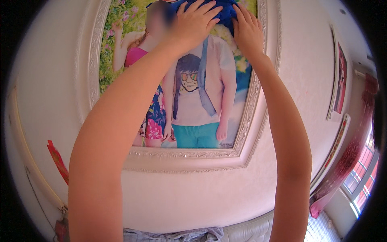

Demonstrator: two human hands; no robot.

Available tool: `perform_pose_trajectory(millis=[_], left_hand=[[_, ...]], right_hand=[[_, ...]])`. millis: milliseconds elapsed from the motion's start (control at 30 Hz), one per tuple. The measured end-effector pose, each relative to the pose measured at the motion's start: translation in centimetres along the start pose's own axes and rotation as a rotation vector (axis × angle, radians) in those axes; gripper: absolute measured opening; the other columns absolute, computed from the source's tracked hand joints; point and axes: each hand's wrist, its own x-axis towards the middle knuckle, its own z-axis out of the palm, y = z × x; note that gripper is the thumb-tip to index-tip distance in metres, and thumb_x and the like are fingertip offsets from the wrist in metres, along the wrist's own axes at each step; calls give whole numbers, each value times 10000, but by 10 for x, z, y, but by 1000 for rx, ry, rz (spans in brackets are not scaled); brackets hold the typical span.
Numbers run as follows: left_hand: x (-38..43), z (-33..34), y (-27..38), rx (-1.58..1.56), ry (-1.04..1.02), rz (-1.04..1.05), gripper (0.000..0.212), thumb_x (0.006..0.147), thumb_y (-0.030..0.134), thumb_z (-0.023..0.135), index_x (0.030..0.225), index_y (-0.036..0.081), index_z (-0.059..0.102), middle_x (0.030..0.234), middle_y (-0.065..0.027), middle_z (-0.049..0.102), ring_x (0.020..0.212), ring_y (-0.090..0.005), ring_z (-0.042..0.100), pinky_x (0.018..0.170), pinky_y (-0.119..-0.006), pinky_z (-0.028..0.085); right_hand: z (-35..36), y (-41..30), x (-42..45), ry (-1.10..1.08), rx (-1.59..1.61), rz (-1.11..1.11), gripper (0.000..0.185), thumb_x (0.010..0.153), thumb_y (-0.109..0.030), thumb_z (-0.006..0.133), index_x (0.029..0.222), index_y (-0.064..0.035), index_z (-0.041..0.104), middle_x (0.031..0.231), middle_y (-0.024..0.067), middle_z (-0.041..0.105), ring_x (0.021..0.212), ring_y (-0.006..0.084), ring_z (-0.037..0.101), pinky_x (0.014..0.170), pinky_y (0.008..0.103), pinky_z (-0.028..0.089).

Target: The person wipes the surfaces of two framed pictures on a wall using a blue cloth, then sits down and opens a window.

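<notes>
Both arms are raised toward a large framed photograph [190,113] of two people on the wall. My left hand [195,24] lies with spread fingers on a blue cloth [227,15], pressing it to the upper part of the photograph. At the cloth's right side, my right hand [248,28] holds its edge with the fingertips. The cloth is bunched between the hands, and its top runs out of view. Around the photograph is a pale carved picture frame [181,153], whose top edge cannot be seen.
Below the frame are a padded headboard [251,228] and a crumpled checked fabric [178,235]. On the right hang another picture [339,78], a long narrow wall ornament [332,151] and a dark red curtain [347,157] beside a window [362,178]. A red strip [57,160] shows at left.
</notes>
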Motion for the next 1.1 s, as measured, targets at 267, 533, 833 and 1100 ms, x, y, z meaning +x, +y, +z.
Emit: perform_pose_trajectory(millis=[267,533,833,1100], left_hand=[[-33,-4,5,76,2,53,388,970,321,515,1335,198,557,1374,-43,540,1258,-270,488,1038,-475,356],[-64,-43,35,-11,-246,-44,412,951,322,541,1338,182,551,1343,-32,555,1158,-241,531,1031,-404,390],[-94,-54,49,24,-280,29,435,938,310,555,1356,193,531,1440,0,468,1329,-230,399,1105,-487,295],[-116,-68,58,7,-348,49,468,915,311,584,1364,200,515,1447,0,463,1357,-235,379,1113,-499,284]], right_hand=[[-15,-24,-33,23,-139,-62,419,903,-168,594,1309,-83,539,1368,66,535,1228,264,506,1035,400,386],[-37,-46,-69,-74,-130,-85,473,862,-140,633,1319,-71,531,1374,80,530,1224,274,512,994,403,417],[-57,-74,-103,-157,-87,-14,493,865,-131,630,1338,-52,514,1417,93,490,1249,278,494,1010,401,402],[-68,-91,-123,-227,-79,-5,506,857,-131,638,1339,-44,511,1429,91,474,1271,280,473,1016,403,388]])
